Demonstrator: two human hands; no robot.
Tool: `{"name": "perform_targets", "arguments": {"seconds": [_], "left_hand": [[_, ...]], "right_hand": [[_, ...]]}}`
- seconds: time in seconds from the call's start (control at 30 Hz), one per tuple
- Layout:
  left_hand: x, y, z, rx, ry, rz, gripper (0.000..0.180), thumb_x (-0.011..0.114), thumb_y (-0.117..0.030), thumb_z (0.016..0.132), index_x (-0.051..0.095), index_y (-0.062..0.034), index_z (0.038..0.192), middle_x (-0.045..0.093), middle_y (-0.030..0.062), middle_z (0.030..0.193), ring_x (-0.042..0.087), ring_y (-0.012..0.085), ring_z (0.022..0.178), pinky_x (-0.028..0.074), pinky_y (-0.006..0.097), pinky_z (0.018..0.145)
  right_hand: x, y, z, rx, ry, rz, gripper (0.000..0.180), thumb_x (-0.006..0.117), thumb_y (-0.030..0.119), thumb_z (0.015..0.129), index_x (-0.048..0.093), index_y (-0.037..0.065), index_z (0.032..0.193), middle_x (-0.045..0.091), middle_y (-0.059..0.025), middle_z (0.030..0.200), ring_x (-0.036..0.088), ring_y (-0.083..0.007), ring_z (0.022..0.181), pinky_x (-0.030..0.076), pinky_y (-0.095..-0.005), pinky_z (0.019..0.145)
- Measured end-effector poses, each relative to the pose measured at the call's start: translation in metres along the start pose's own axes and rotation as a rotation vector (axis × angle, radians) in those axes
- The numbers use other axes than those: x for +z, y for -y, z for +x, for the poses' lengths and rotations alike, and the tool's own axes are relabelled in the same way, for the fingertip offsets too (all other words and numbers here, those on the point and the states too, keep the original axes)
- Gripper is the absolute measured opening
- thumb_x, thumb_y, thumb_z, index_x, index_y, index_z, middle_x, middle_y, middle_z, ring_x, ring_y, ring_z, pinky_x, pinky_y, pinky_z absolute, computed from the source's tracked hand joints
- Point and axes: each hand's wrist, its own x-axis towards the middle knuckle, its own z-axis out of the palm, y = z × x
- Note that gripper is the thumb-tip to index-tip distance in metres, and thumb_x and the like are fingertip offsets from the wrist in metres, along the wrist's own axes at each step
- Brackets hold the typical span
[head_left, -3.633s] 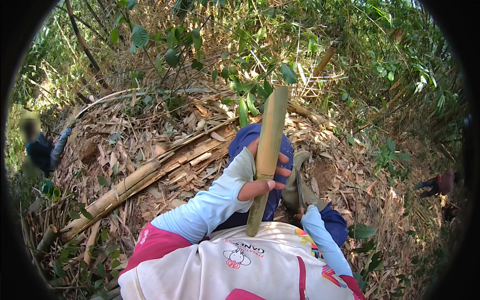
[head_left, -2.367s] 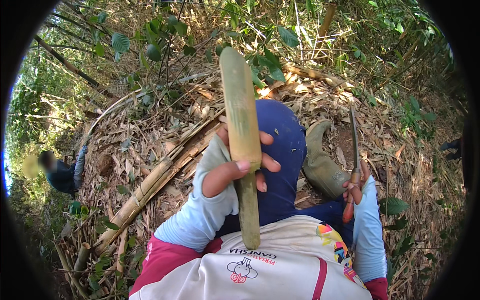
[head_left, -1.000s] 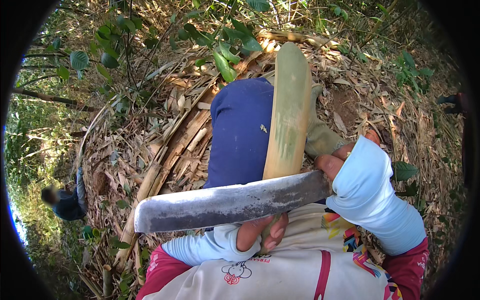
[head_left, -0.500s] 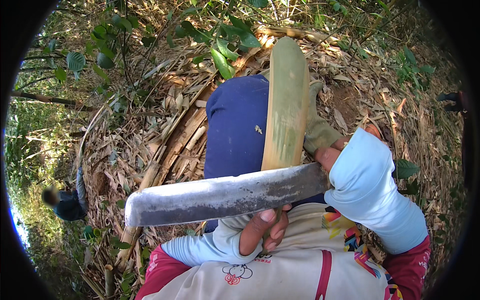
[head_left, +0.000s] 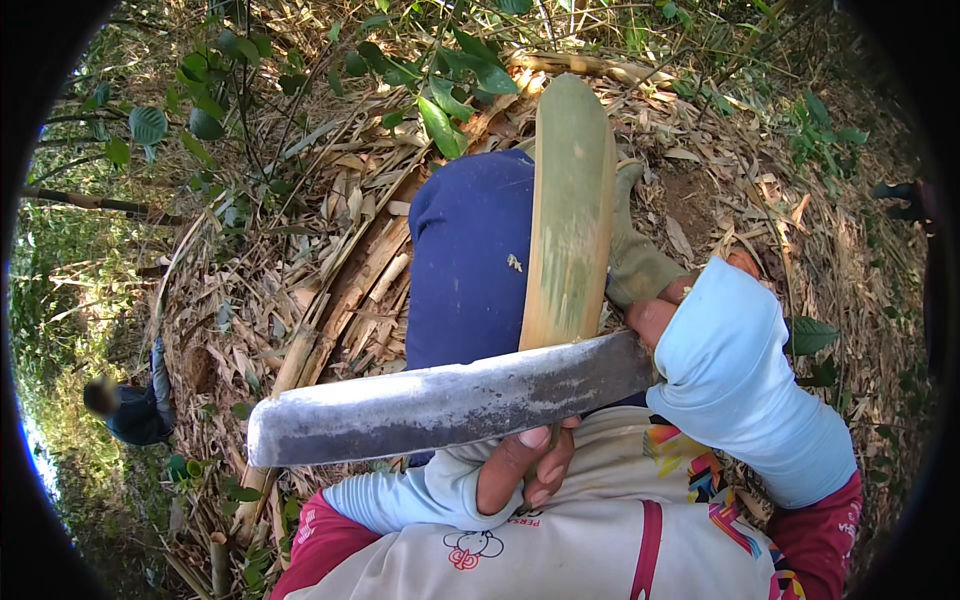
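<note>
At the far left, a co-worker in a dark teal top [head_left: 140,412] is sitting among the undergrowth, well apart from the wearer. Nearer in, a split bamboo pole [head_left: 295,365] is lying aslant over dry bamboo leaves [head_left: 250,290]. The broad, grey-stained machete blade [head_left: 450,400] is stretching across the wearer's front, its squared tip pointing left and sitting slightly lower than its other end. Behind it, a knee in navy trousers [head_left: 470,265] is rising. Just under the blade, the left hand [head_left: 530,468] is curling, thumb and fingers closing around the narrow lower part of the carved bamboo piece [head_left: 568,215], which is mostly hiding there. The bamboo's wide, rounded upper part is standing out above the blade, beside the knee; whether the blade is touching it, I cannot tell. An olive rubber boot [head_left: 640,262] is showing just right of the bamboo. Farther right, the right hand [head_left: 655,318] is wrapping tightly about the machete's near end, its light-blue sleeve [head_left: 735,350] covering the handle, and a green leaf [head_left: 812,337] is lying beyond.
</note>
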Motion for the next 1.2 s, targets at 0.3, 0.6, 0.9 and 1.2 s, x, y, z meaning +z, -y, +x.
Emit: {"name": "perform_targets", "arguments": {"seconds": [0.3,0.6,0.9,1.2], "left_hand": [[-0.002,-0.002,0.0,0.067,0.073,0.087,0.029,0.043,-0.029,0.099,0.046,-0.0014,0.107,0.048,0.0032,0.066,0.047,0.0113,0.053,0.041,0.024,0.049],[0.002,-0.006,-0.002,0.063,0.054,0.116,0.031,0.042,-0.028,0.099,0.043,-0.0009,0.114,0.047,0.0037,0.067,0.045,0.0102,0.053,0.042,0.024,0.05],[-0.006,0.001,0.002,0.075,0.109,0.015,0.03,0.046,-0.026,0.098,0.041,-0.0006,0.114,0.047,0.006,0.065,0.043,0.0114,0.049,0.041,0.025,0.046],[0.001,-0.004,0.0,0.088,0.063,0.074,0.027,0.041,-0.024,0.099,0.042,0.0009,0.11,0.047,0.0056,0.068,0.044,0.0097,0.053,0.041,0.023,0.049]], "right_hand": [[0.003,-0.001,-0.001,0.014,-0.038,0.034,0.011,0.059,0.023,0.067,0.056,0.014,0.073,0.051,-0.0044,0.056,0.057,-0.0239,0.059,0.037,-0.0451,0.055],[0.003,-0.004,-0.001,0.041,-0.088,0.059,0.012,0.06,0.022,0.065,0.055,0.013,0.071,0.051,-0.0039,0.056,0.057,-0.0246,0.059,0.038,-0.0474,0.055],[0.006,-0.005,-0.003,0.055,-0.054,0.096,0.012,0.06,0.022,0.066,0.058,0.014,0.075,0.053,-0.004,0.058,0.057,-0.0254,0.061,0.04,-0.0518,0.058],[0.003,-0.002,0.0,0.067,-0.088,0.071,0.008,0.059,0.017,0.067,0.057,0.011,0.072,0.051,-0.0065,0.055,0.056,-0.0291,0.057,0.038,-0.0489,0.055]]}}
